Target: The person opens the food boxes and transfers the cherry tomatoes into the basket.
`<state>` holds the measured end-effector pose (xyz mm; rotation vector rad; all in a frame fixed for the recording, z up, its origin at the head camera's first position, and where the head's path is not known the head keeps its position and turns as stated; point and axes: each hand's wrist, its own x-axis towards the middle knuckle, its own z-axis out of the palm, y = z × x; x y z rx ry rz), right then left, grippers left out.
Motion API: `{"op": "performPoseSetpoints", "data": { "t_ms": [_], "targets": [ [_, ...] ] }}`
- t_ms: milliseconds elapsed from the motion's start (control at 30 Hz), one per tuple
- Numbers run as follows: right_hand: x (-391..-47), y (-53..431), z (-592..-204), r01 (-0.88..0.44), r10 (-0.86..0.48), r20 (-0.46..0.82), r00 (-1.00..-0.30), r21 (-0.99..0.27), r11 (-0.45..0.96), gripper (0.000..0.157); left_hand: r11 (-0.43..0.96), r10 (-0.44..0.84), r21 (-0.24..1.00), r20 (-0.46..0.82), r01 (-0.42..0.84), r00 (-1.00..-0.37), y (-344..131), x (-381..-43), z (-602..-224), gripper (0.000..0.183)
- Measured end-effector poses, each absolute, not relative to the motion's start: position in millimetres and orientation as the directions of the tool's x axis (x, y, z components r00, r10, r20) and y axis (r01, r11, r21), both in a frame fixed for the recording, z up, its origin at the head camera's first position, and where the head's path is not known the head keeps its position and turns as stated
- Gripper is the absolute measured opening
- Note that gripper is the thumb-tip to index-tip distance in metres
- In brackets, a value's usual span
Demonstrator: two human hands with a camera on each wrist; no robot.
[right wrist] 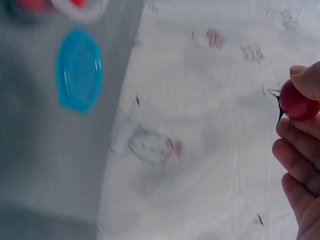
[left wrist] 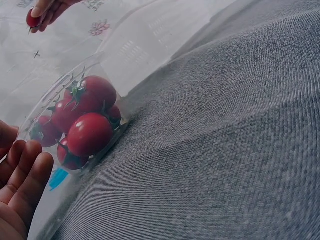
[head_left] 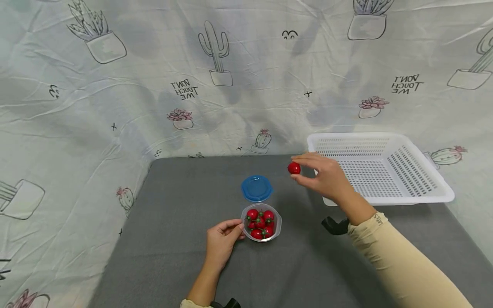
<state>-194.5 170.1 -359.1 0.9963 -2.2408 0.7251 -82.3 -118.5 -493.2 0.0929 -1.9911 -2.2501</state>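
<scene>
My right hand (head_left: 322, 174) pinches a red cherry tomato (head_left: 294, 168) between thumb and fingers, raised above the table beside the white basket. Its green stem shows on the tomato (right wrist: 298, 101) in the right wrist view. At the rim of a clear plastic container (head_left: 279, 226), my left hand (head_left: 223, 239) pinches the left side between thumb and fingers. Inside the container lie several red tomatoes (left wrist: 90, 134) with green stems. A blue lid (head_left: 257, 188) lies flat on the table just behind the container.
A white perforated basket (head_left: 423, 199) stands at the back right of the grey cloth-covered table (head_left: 185, 205). Behind the table hangs a pale curtain (head_left: 246, 107) printed with cacti. Dark straps show at both wrists.
</scene>
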Motion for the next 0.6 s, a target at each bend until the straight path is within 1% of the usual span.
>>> {"op": "performPoseSetpoints", "data": {
  "t_ms": [100,200,333,400,500,600],
  "targets": [
    [-208,182,-346,-0.727,-0.437,0.654,-0.618,-0.263,0.634,0.042,-0.118,-0.140,0.991,0.044,0.061,-0.989,-118,-83,-495,0.013],
    [-223,196,-339,-0.637,-0.375,0.594,-0.712,-0.323,0.699,0.040,-0.119,-0.139,0.991,0.038,0.055,-0.990,-118,-84,-496,0.013],
    [-244,217,-338,-0.461,-0.275,0.433,-0.858,-0.416,0.784,0.036,-0.119,-0.139,0.992,0.035,0.052,-0.990,-118,-84,-496,0.012],
    [-254,228,-339,-0.372,-0.229,0.345,-0.910,-0.438,0.818,0.037,-0.113,-0.137,0.992,0.043,0.058,-0.990,-118,-84,-496,0.012],
    [-268,243,-339,-0.256,-0.175,0.214,-0.961,-0.449,0.856,0.044,-0.105,-0.134,0.992,0.057,0.072,-0.989,-118,-85,-497,0.011],
    [-277,254,-342,-0.169,-0.151,0.076,-0.986,-0.437,0.883,0.050,-0.103,-0.131,0.991,0.068,0.082,-0.989,-119,-85,-498,0.012]
  ]
}}
